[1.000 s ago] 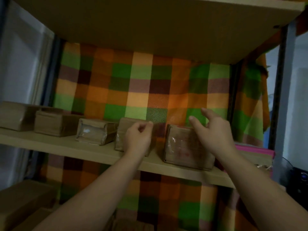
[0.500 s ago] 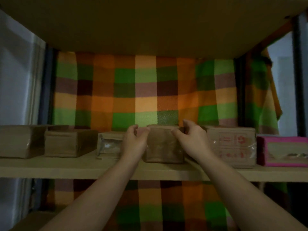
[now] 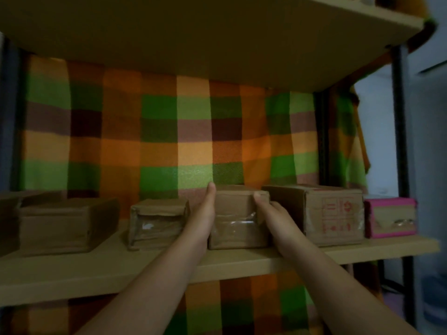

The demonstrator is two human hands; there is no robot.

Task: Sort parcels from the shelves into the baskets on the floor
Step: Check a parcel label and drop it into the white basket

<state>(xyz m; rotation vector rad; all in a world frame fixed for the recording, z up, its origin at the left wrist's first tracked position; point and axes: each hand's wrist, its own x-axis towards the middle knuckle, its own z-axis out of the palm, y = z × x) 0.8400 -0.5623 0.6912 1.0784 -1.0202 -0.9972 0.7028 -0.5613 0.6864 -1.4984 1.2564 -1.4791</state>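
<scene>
**Item:** brown cardboard parcel (image 3: pixel 238 228), plain card faces with a band of clear tape across the front. It stands mid-row on the pale wooden shelf board (image 3: pixel 96 269).

**Hands:** the left hand (image 3: pixel 204 213) lies flat against the parcel's left side, fingers straight and pressing. The right hand (image 3: pixel 273 211) grasps the parcel's right edge, with the thumb hooked over the upper front corner. Its fingers are hidden in the gap toward the next carton.

**Markings:**
- Larger brown cardboard carton (image 3: pixel 333 213), just right of the parcel: a framed block of red printed handling symbols on its front, too blurred to read.
- Pink-edged box (image 3: pixel 389 217), at the right end of the row just beside the carton: brown front panel with a shiny strip of tape.
- Small taped cardboard parcel (image 3: pixel 158 221), just left of the left hand: clear film over the front with a pale patch beneath it, unreadable.
- Flat brown cardboard box (image 3: pixel 65 226), further left: plain faces. Another box beyond it is cut off by the frame edge.

**Surface and room:**
- A checked cloth in orange, green, brown and yellow (image 3: pixel 169 129) hangs behind the row and shows again below the board.
- A second pale shelf board (image 3: pixel 193 32) runs overhead.
- A black metal upright (image 3: pixel 399 141) stands at the right, with a pale wall beyond it.
- The light is dim.
</scene>
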